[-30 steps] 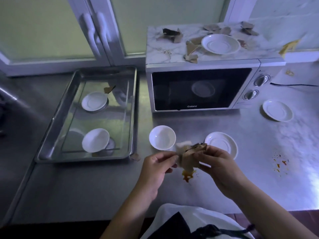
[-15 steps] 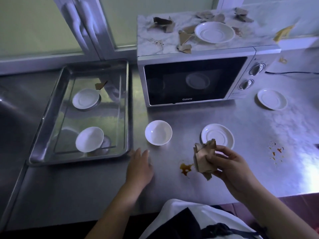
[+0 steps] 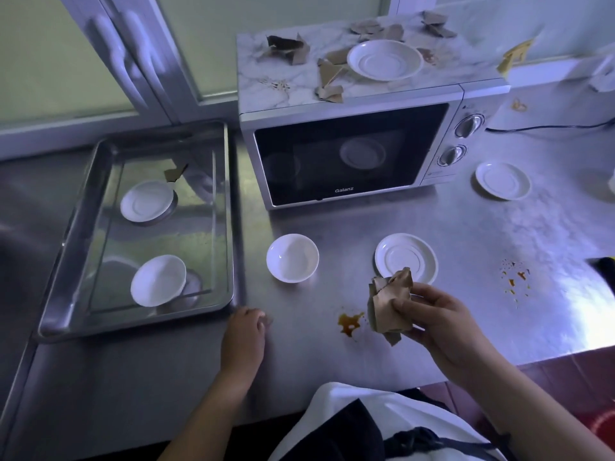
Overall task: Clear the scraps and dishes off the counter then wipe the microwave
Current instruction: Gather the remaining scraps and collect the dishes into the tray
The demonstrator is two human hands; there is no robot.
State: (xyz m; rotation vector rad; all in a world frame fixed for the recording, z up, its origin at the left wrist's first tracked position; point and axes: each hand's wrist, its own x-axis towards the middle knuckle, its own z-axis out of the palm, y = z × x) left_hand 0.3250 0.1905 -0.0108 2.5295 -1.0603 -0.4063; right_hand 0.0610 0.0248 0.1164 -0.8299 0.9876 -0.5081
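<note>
The right hand point(image 3: 439, 324) is clutching a wad of brown paper scraps point(image 3: 389, 304) before the Galanz microwave point(image 3: 346, 154), at four o'clock from the white bowl point(image 3: 292, 257). The left hand point(image 3: 243, 337) is touching a small scrap point(image 3: 269, 319) by the steel tray point(image 3: 229, 227)'s near corner, and I cannot tell whether it is grasping it. Open counter point(image 3: 349, 221) is lying between them.

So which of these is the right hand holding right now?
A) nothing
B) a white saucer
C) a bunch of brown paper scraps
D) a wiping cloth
C: the right hand has its fingers curled round a bunch of brown paper scraps, held above the counter just in front of the saucer, which lies untouched.
</note>
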